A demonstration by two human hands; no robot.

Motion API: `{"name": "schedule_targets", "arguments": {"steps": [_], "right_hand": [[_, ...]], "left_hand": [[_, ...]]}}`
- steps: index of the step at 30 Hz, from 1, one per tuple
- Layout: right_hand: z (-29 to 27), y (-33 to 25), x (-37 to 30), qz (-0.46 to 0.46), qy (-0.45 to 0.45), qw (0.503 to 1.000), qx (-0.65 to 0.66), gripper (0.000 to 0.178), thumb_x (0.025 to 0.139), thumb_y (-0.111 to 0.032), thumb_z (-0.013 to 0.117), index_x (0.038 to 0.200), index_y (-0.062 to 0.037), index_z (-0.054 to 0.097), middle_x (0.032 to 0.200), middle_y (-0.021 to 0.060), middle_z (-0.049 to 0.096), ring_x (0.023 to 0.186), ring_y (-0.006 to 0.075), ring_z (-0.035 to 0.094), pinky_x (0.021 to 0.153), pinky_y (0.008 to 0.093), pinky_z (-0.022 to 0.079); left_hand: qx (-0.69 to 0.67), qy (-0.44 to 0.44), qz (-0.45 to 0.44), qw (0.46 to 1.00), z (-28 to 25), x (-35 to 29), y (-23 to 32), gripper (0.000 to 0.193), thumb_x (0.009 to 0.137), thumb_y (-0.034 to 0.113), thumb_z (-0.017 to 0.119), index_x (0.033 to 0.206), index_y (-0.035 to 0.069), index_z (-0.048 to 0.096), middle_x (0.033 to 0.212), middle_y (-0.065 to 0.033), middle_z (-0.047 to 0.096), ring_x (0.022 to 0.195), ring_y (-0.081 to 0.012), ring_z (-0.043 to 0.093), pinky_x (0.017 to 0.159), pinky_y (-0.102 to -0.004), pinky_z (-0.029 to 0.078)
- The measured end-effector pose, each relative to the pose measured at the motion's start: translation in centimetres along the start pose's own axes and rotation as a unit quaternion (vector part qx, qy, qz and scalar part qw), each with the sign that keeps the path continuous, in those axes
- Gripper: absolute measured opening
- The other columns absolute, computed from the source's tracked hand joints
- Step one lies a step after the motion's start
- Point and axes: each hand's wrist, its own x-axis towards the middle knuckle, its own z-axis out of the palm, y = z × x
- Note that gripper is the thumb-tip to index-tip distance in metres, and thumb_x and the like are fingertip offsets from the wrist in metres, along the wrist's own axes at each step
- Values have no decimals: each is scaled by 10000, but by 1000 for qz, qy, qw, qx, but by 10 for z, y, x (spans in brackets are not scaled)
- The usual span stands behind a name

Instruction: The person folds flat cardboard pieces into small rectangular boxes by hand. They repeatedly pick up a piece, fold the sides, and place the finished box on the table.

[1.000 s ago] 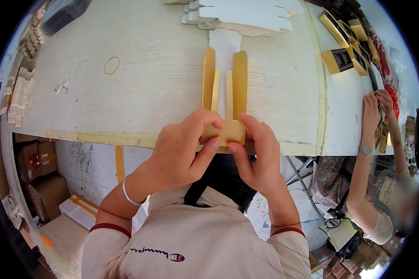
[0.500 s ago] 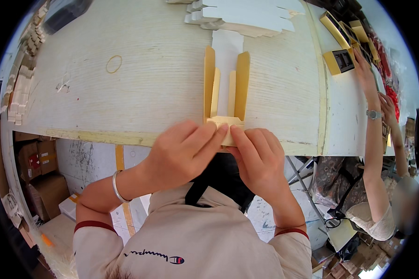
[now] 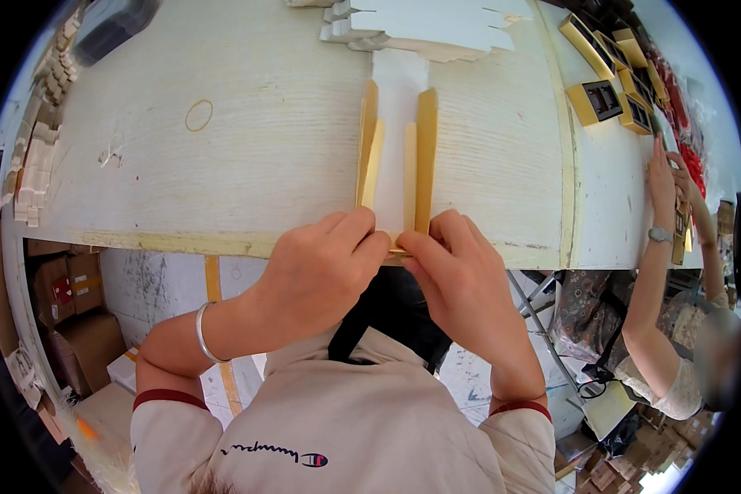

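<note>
A partly folded box, gold outside and white inside, lies lengthwise at the table's front edge. Its two long gold sides stand up, and a white flap reaches away from me at the far end. My left hand pinches the near left corner of the box between thumb and fingers. At the near right corner, my right hand grips the card in the same way. The hands nearly meet at the near end, and my fingers hide most of the end flap there.
Flat white box blanks are stacked beyond the box. A rubber band lies to the left, with more card pieces along the left edge. At right, a co-worker's hands work near gold boxes with black inserts.
The near end flap, which stuck up between my fingers, is now folded down out of sight. My hands have moved slightly apart to the two corners. The co-worker's hands have drawn nearer.
</note>
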Motion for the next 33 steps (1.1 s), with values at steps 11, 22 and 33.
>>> {"name": "schedule_targets", "arguments": {"steps": [11,22,33], "right_hand": [[6,8,-8,-11,33,996,86,142,766,-10,667,873,-43,581,812,85,459,728,268,502,612,365,425],[9,1,-5,-36,12,997,-66,160,775,-84,673,884,-29,569,821,94,432,737,244,484,605,345,403],[10,-6,-4,-18,-11,989,-145,188,667,-8,639,835,-31,559,790,87,419,729,224,482,599,324,404]], "left_hand": [[-72,-56,42,995,-10,4,-13,136,764,-1,644,895,17,611,823,-90,563,656,-268,579,568,-341,485],[-24,-100,83,991,-16,7,-16,165,741,11,641,891,18,573,769,-75,515,631,-229,554,523,-314,464],[73,-118,120,983,-13,7,-16,163,699,47,624,840,51,543,814,-49,519,706,-196,561,578,-284,484]]}}
